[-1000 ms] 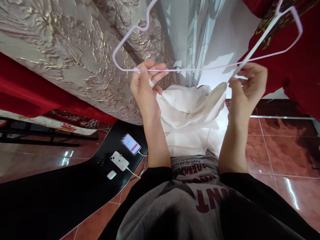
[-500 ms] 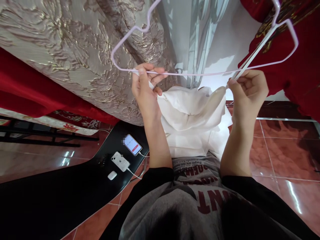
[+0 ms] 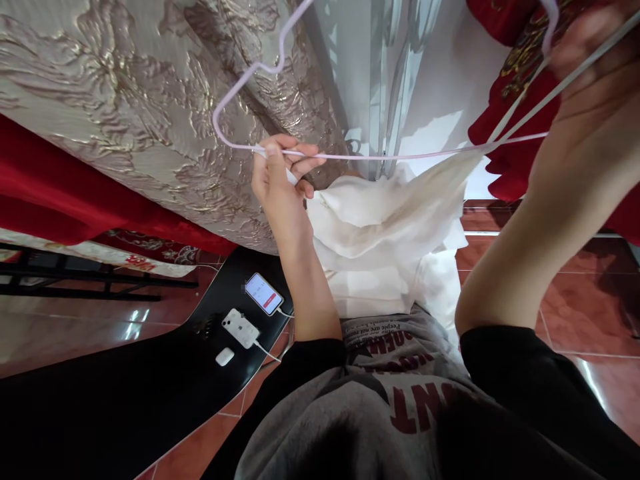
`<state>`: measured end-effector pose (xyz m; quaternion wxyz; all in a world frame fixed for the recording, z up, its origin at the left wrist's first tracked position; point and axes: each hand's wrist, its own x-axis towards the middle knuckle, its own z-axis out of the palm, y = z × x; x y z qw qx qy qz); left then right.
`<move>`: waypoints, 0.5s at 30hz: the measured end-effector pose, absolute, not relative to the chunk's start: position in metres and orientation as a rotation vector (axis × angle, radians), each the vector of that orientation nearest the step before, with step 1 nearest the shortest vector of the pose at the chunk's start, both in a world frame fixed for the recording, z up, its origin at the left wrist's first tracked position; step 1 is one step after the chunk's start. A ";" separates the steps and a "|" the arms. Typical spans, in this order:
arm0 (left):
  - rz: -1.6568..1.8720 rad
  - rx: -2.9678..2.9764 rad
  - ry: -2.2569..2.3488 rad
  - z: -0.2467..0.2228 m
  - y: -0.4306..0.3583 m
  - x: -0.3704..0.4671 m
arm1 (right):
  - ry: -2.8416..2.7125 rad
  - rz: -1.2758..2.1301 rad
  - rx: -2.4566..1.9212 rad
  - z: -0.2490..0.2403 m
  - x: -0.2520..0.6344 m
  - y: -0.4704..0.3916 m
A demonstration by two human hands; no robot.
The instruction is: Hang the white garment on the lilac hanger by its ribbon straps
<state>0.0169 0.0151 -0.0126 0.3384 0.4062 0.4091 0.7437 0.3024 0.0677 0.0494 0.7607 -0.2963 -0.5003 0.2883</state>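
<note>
Head view, right hand [image 3: 597, 83]: upper right, blurred; I can't tell its grip.
White straps [image 3: 530, 115]: stretched taut; a hard tug might twist or strain them.
Left hand [image 3: 283, 170]: left of centre, pinching the hanger bar and white band [image 3: 291, 177]; loosening could drop both.
White garment [image 3: 380, 230]: centre, thin, rumpled.
Hanger [image 3: 390, 158]: lilac, slim, upper frame.

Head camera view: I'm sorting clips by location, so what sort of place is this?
Probably a clothing shop or garment workroom, though a home is possible: the floral brocade, gold-embroidered red fabric and lilac hanger suggest it.
</note>
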 end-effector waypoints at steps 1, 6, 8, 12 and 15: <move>1.932 1.062 1.074 -0.014 0.016 0.017 | -0.971 0.625 -0.563 0.050 0.323 0.082; 1.936 1.058 1.026 -0.018 0.019 0.016 | -0.438 0.486 -0.572 0.010 0.373 0.097; 1.936 1.042 1.012 -0.017 0.021 0.017 | -0.620 0.231 -0.521 -0.009 0.349 0.070; 1.890 1.000 1.024 -0.018 0.023 0.024 | -0.962 0.131 -0.647 -0.020 0.281 0.021; 1.850 1.014 1.046 -0.020 0.021 0.029 | -1.265 0.145 -0.742 -0.013 0.256 0.015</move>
